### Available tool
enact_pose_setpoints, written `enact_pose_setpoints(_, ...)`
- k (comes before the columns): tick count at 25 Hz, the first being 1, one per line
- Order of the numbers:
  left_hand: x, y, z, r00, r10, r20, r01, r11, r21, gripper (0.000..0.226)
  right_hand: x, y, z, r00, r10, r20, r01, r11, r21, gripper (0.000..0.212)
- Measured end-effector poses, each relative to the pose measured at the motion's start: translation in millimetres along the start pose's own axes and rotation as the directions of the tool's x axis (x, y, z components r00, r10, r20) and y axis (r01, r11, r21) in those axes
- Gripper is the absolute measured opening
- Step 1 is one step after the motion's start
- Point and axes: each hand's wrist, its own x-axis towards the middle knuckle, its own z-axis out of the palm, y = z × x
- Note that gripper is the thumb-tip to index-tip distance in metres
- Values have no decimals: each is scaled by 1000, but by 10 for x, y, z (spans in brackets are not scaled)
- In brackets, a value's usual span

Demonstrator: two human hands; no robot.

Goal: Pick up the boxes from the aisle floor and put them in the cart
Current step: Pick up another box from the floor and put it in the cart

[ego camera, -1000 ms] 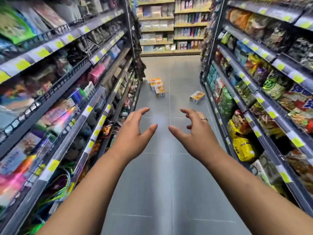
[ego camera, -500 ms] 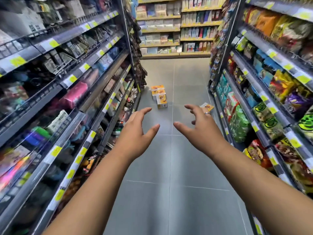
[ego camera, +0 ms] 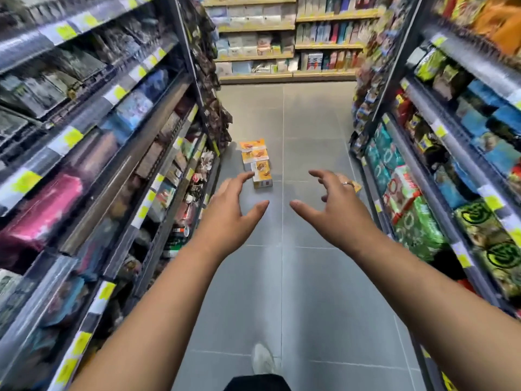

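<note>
Ahead, boxes [ego camera: 256, 162] lie on floor [ego camera: 310, 122] by left shelf [ego camera: 121, 179]; one more peeks behind right hand [ego camera: 335, 218]. Left hand [ego camera: 231, 221] and right both spread, empty, reaching out ready to grab. Cart unseen.

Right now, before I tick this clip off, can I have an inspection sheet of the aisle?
Surface: grey tiled floor, with boxes lying on it.
Job's things: orange boxes clustered near the left shelves; a lone box mostly hidden behind the right hand; cart not in view.
Clutter: nothing seen.
Grips: left hand and right hand both open, fingers spread, holding nothing, short of the boxes.
Cables: nothing seen.
Surroundings: stocked left shelves and right shelves flank the aisle; far shelves cross its end; a shoe near the bottom edge.
</note>
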Motion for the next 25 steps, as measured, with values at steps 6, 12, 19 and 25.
enact_pose_setpoints(6,1730,-332,194,995,6,98,-10,999,33,61,1577,223,195,996,90,-28,-90,996,16,70)
enact_pose_setpoints(12,3287,-762,578,993,-29,113,19,996,89,60,3330,655,407,995,97,2,-97,995,4,70)
enact_pose_setpoints(19,5020,-1166,907,982,-183,43,178,979,103,61,5335,931,657,982,37,186,-31,999,-35,70)
enact_pose_setpoints(25,6238,-1812,1027,962,-267,56,260,959,112,61,6862,1092,1243,957,19,290,8,995,-95,70)
